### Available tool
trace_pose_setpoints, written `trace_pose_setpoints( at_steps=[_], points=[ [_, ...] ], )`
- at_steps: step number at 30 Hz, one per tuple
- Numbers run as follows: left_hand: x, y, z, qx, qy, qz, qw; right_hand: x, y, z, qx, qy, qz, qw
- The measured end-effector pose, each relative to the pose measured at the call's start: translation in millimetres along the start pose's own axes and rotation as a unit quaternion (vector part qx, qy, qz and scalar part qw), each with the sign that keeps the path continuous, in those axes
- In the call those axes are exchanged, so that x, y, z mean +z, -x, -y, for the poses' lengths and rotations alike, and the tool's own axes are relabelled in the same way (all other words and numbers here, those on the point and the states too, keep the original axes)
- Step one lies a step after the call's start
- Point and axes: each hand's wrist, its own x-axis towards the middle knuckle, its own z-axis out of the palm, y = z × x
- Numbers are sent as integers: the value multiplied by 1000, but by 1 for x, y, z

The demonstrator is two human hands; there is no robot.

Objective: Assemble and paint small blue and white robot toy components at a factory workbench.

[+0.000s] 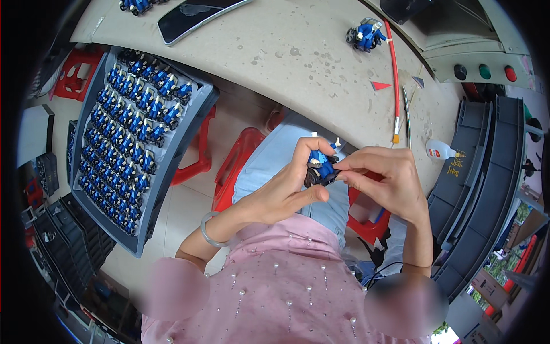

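Note:
Above my lap, my left hand (279, 194) holds a small toy figurine (324, 169) in blue, with white and black parts. Its fingers wrap behind and around it, and the thumb lies along the near side. From the right, my right hand (392, 176) pinches thumb and forefinger together at the figurine's right edge. Whether a small part sits between those fingertips is too small to tell. A similar figurine (366, 35), a blue figure on a seat with black wheels, stands on the table (275, 66) at the far right.
A grey tray (150, 221) at the left carries rows of blue figurines. On the table lie a phone (197, 18), a red-handled brush (394, 80), a thin brush (407, 114) and a white bottle (439, 150). Grey crates (497, 155) stand right; a red stool (243, 152) is below.

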Motion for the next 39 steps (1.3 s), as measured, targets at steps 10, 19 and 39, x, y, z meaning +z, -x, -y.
trace_pose_setpoints(
  at_steps=[10, 19, 39],
  points=[
    [3, 4, -5, -143, 127, 44, 981, 5, 9, -20, 212, -286, 70, 932],
    [7, 7, 2, -244, 189, 50, 950, 21, 24, -25, 239, -309, 4, 920],
    [12, -2, 6, 137, -116, 61, 982, 13, 48, -11, -252, 199, -137, 937]
  ],
)
